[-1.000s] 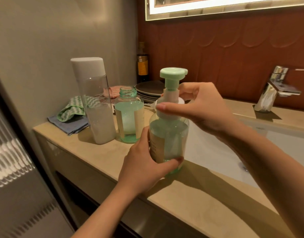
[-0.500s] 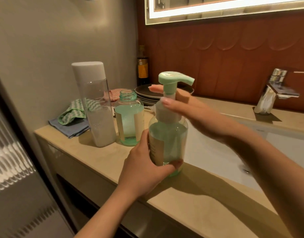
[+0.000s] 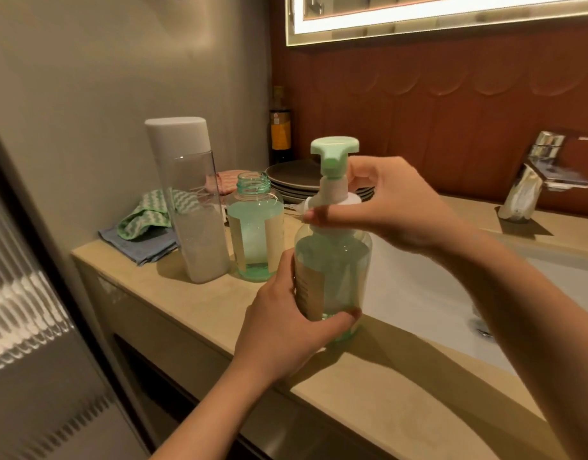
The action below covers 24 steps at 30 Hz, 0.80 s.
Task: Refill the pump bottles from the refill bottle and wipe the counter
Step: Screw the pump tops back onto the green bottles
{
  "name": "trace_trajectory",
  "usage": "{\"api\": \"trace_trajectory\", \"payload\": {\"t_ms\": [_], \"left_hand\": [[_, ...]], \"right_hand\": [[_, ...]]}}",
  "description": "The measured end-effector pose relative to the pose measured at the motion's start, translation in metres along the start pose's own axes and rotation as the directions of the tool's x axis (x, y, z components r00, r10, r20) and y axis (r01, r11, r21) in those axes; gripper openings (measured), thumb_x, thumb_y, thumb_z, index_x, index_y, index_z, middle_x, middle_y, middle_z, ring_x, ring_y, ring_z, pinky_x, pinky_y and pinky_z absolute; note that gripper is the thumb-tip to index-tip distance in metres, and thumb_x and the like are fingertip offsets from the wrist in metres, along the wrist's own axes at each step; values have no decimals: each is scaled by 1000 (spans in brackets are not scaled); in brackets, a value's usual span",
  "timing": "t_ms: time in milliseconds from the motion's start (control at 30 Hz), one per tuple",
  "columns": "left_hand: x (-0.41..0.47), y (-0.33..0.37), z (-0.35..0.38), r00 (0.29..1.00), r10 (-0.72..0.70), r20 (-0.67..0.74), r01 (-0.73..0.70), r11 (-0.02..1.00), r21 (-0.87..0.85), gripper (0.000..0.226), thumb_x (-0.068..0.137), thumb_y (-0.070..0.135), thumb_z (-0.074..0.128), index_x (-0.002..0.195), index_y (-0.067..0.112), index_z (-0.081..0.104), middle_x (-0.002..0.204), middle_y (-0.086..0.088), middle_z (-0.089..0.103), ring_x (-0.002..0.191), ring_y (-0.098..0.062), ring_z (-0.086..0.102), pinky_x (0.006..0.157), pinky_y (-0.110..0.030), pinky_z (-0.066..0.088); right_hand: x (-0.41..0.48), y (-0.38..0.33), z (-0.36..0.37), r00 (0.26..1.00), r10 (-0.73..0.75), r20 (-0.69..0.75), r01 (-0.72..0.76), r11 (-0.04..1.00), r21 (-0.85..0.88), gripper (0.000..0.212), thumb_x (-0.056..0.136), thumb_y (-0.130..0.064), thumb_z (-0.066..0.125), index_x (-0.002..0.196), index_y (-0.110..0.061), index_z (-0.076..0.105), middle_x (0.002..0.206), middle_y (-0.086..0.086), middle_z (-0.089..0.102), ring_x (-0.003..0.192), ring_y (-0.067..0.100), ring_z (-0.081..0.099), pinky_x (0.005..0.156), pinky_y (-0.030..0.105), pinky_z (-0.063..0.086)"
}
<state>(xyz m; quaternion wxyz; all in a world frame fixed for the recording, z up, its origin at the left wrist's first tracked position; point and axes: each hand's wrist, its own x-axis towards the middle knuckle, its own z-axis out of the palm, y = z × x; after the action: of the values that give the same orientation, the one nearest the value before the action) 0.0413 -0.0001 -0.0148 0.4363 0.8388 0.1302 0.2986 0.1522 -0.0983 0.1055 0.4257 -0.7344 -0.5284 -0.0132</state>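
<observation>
Far left on the counter (image 3: 199, 313): folded blue cloth (image 3: 143, 247) with a green-white zigzag cloth (image 3: 141, 215) on top, both against the wall. Next, the tall clear refill bottle (image 3: 194, 207), white cap on, upright, whitish contents in the lower part, no label visible. Just beside it, the open bottle (image 3: 254, 237): no pump, threaded neck bare, pale green liquid inside, beige label whose print is too blurred to read. Behind these, a pink cloth (image 3: 227, 178), a dark bottle (image 3: 280, 131) in the corner with a yellow label, text unreadable, and a stack of dark plates (image 3: 294, 180). Front centre: the pump bottle (image 3: 334, 273) with a green pump head (image 3: 334, 149). It's upright at the counter edge next to the basin (image 3: 415, 293) and probably resting on the counter, though its base is partly hidden. Its beige label faces left; the lettering is there but illegible. The left hand (image 3: 282, 333) is wrapped around the lower body, thumb across the front. The right hand (image 3: 395, 207) pinches the white collar under the pump head between thumb and fingers, blocking part of the plates. Far right: a chrome faucet (image 3: 531, 180) on the counter behind the basin.
</observation>
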Motion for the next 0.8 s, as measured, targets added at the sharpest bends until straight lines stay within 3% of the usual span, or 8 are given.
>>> {"api": "trace_trajectory", "payload": {"t_ms": [100, 233, 333, 367, 433, 500, 667, 800], "left_hand": [[1, -1, 1, 1000, 0, -10, 0, 1000, -7, 70, 51, 61, 73, 110, 49, 38, 102, 18, 63, 94, -9, 63, 77, -41, 56], [2, -3, 1, 1000, -3, -21, 4, 1000, 9, 73, 49, 64, 72, 112, 52, 38, 103, 18, 63, 94, -8, 63, 78, -40, 56], [2, -5, 2, 999, -38, -37, 38, 999, -25, 67, 46, 66, 73, 105, 55, 43, 101, 19, 63, 94, -7, 64, 79, -39, 56], [2, -6, 2, 998, -45, -42, 44, 999, -15, 67, 45, 68, 72, 104, 51, 46, 101, 18, 63, 93, -8, 63, 79, -39, 55], [2, -6, 1, 999, -34, -40, 36, 998, 43, 72, 45, 70, 68, 107, 40, 48, 99, 16, 63, 92, -10, 62, 78, -39, 55], [2, -5, 1, 1000, -17, -25, 18, 998, 58, 76, 49, 69, 68, 113, 35, 46, 99, 17, 62, 92, -7, 61, 76, -38, 56], [2, -5, 1, 1000, -12, -2, 12, 998, 66, 81, 50, 71, 65, 119, 37, 42, 107, 19, 58, 99, -5, 58, 80, -36, 55], [2, -4, 1, 1000, -18, -1, 18, 999, 40, 79, 49, 69, 67, 118, 45, 36, 111, 20, 57, 103, -7, 57, 83, -39, 54]], "right_hand": [[0, 0, 16, 981, 44, -188, -76, 983, -166, 64, 56, -66, 68, 92, -15, 59, 90, -2, 63, 86, 14, 57, 75, 39, 50], [0, 0, 27, 979, -35, -201, -39, 936, -351, 55, 69, -76, 48, 84, -23, 49, 86, -2, 52, 87, 21, 47, 67, 35, 40], [0, -4, 21, 994, -113, -12, 110, 986, -128, 42, 81, -64, 51, 88, -23, 61, 88, 4, 60, 87, 23, 56, 71, 37, 48], [-1, -6, 17, 991, -92, 94, 88, 995, 45, 37, 84, -55, 53, 97, -21, 62, 95, 4, 63, 90, 16, 59, 76, 31, 50], [-3, -3, 7, 944, -59, 325, -56, 941, 333, 28, 84, -40, 57, 110, -30, 54, 107, -15, 60, 89, -12, 58, 76, 6, 46], [-2, 7, -2, 913, -66, 401, -111, 908, 403, 36, 78, -32, 54, 114, -34, 50, 110, -28, 55, 93, -20, 53, 77, -2, 39], [0, 8, -13, 933, -87, 349, -68, 910, 409, 26, 78, -20, 66, 103, -19, 65, 104, -11, 69, 95, -4, 63, 75, 6, 45], [0, -1, -8, 988, -24, 152, -11, 974, 227, 35, 62, -42, 70, 90, -19, 73, 89, -7, 73, 85, -1, 66, 74, 14, 52]]}}
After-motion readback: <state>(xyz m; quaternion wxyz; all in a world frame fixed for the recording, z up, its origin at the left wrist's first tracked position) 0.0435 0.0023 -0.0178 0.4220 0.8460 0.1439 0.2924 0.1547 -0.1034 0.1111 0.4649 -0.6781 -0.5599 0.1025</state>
